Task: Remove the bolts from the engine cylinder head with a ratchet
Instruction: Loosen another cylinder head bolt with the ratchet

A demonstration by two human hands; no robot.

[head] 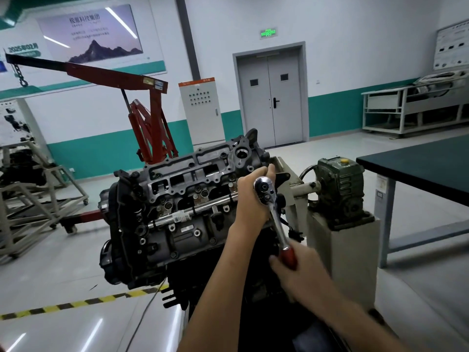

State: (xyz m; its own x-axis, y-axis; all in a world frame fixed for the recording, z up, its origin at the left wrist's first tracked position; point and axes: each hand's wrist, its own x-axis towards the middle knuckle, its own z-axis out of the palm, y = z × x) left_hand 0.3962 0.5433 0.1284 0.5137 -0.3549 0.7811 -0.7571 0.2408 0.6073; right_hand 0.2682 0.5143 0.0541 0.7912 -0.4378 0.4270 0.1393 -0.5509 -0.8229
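Glossy floor [63, 270] opens left. Your right hand [302, 270] wraps the red-handled chrome ratchet [275, 217]; your left hand [250, 199] hides its grip.

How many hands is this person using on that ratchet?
2. The left hand sits just behind the metal head of the ratchet, against the engine; its grip is hidden. The right hand grips the red handle lower down.

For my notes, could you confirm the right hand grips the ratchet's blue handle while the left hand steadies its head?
The head view shows a red ratchet handle, not blue; the right hand grips it while the left hand steadies the ratchet head.
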